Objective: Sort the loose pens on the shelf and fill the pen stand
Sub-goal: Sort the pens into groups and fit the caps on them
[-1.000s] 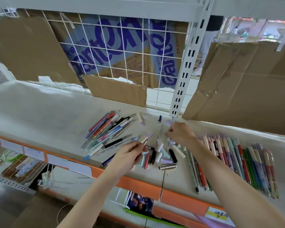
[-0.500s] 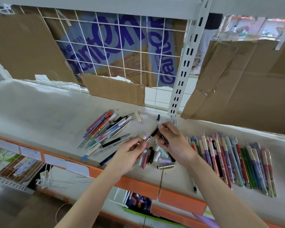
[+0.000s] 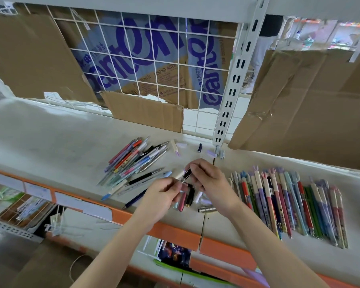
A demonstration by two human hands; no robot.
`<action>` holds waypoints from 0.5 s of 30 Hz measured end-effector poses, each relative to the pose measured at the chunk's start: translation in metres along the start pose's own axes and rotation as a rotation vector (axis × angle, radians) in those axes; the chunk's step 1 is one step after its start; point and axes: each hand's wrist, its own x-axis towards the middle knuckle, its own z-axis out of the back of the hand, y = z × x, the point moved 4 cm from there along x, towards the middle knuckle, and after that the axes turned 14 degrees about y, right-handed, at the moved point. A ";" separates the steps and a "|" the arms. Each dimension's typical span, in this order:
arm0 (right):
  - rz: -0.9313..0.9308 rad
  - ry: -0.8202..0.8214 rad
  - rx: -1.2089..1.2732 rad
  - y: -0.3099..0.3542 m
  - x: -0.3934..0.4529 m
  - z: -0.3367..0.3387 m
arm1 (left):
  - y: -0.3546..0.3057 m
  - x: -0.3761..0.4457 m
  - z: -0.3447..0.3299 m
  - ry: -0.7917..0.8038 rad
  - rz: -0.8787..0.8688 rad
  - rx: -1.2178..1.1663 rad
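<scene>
Two hands meet above the shelf, between two groups of pens. The left hand pinches a cream pen; the right hand grips a black pen beside it, both angled up and to the right. A loose pile of pens fans diagonally at left; a tidy row of pens lies at right, tips toward the shelf's front edge. Exact counts cannot be told.
</scene>
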 end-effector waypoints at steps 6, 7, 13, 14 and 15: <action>-0.023 -0.072 0.109 -0.012 -0.002 -0.008 | -0.010 0.001 -0.008 -0.121 -0.122 0.431; -0.014 -0.086 0.165 -0.012 -0.002 -0.007 | -0.013 0.004 -0.009 -0.115 -0.132 0.457; -0.014 -0.173 0.165 -0.005 -0.013 0.024 | -0.027 0.027 -0.023 0.065 -0.118 0.379; -0.043 -0.224 0.019 -0.004 -0.017 0.038 | -0.025 0.030 -0.027 0.077 -0.120 0.462; -0.091 -0.269 -0.166 -0.004 -0.022 0.054 | -0.022 0.033 -0.030 0.075 -0.138 0.573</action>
